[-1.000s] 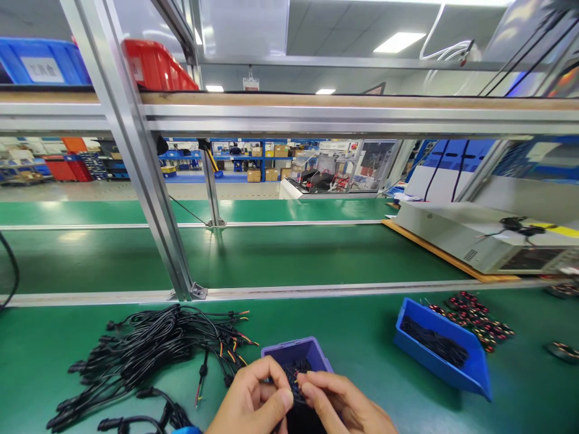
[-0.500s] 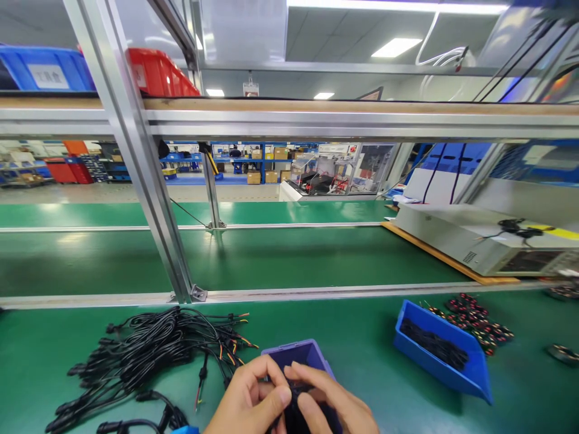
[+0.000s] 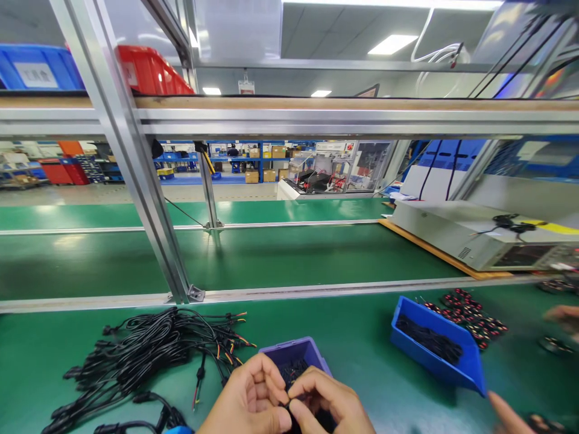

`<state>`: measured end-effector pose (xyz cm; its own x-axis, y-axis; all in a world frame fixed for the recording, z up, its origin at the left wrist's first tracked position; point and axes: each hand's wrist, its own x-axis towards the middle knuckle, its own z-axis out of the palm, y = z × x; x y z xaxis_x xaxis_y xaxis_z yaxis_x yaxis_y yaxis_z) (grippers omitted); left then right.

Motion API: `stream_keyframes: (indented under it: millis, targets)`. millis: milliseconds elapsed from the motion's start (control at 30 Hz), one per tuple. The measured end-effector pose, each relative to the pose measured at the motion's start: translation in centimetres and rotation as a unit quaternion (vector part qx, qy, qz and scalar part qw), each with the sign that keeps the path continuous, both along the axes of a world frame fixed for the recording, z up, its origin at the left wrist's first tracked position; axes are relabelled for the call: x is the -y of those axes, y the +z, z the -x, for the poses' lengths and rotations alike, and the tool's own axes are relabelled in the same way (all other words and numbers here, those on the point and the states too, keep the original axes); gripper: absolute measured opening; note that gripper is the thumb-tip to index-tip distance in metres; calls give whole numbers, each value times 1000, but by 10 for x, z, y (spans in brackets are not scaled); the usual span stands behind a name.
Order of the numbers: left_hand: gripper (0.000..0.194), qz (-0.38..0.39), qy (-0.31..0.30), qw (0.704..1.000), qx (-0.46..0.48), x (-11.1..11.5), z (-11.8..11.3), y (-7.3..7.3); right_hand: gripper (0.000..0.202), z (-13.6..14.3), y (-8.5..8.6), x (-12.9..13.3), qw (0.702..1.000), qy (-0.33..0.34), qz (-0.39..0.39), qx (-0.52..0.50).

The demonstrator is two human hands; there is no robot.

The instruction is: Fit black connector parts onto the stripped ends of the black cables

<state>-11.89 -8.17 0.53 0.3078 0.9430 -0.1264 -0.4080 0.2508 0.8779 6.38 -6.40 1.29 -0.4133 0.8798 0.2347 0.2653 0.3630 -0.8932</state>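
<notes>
My left hand and my right hand meet at the bottom centre, thumbs and fingertips pinched together. Between them is a small black piece, mostly covered by the fingers; its kind cannot be made out. Directly beneath and behind the hands stands a purple bin with small black parts in it. Left of my left hand lies a pile of black cables with connectors and bare red, yellow and black wire ends.
To the right, a blue bin holds black strands, beside a heap of small coils. Another person's hands reach in at the right edge. A metal post rises at left; a grey instrument sits behind.
My fingertips have drawn closer together, showing more of the purple bin's contents. Another person's hands have come in from the right. The view has shifted slightly.
</notes>
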Motion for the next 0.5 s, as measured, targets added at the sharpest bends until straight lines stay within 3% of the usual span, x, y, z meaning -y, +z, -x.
stream_keyframes:
  millis: [133, 367, 500]
  targets:
    - [49, -5, 19, 999, 28, -2, -3, 0, 14, -3, -5, -1, 997, -20, 64, -48]
    - [47, -12, 24, 999, 40, -1, -4, -2, 6, 1, -5, -1, 996, -4, 54, -71]
    - [45, -17, 40, 998, 45, -2, -5, -1, 41, -3, 1, -3, 991, 2, 48, -122]
